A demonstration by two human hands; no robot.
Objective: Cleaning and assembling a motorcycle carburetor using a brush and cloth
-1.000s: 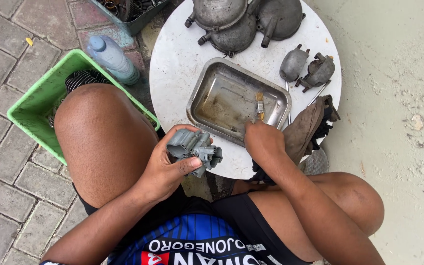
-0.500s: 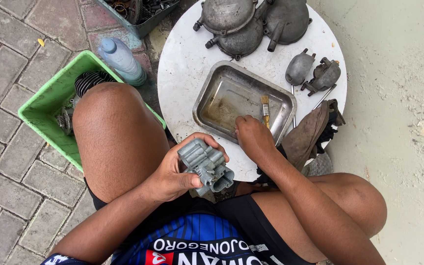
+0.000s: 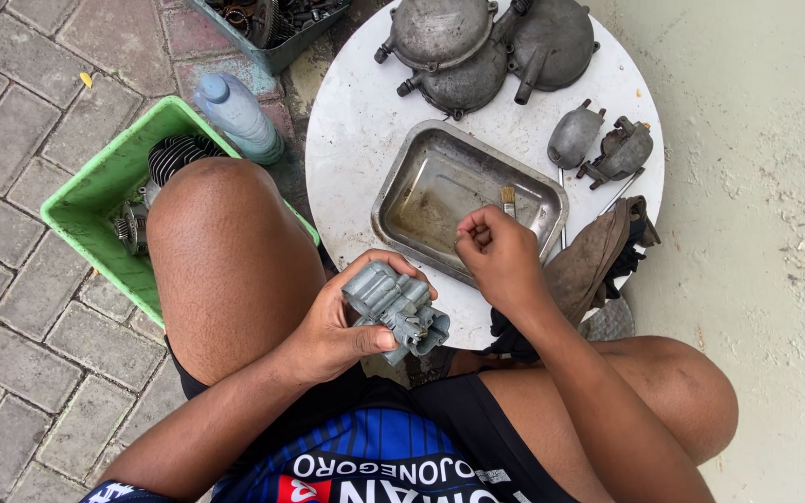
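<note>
Gripping the carburetor [image 3: 396, 309] off the worktop [image 3: 356, 121], left hand [image 3: 333, 326] could drop it; right hand [image 3: 500, 256] clenched above tray [image 3: 402, 191].

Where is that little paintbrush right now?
In the head view, the paintbrush lies in the metal tray on the round white table, on the tray's right side, just above the right hand.

Holding matt grey cast-metal carburetor body [image 3: 396, 307], looking dull and rough; sitting nearby: smooth stained steel tray [image 3: 468, 200], scuffed white round table [image 3: 356, 121], glossy green plastic crate [image 3: 95, 200], worn brown cloth rag [image 3: 593, 261]
</note>
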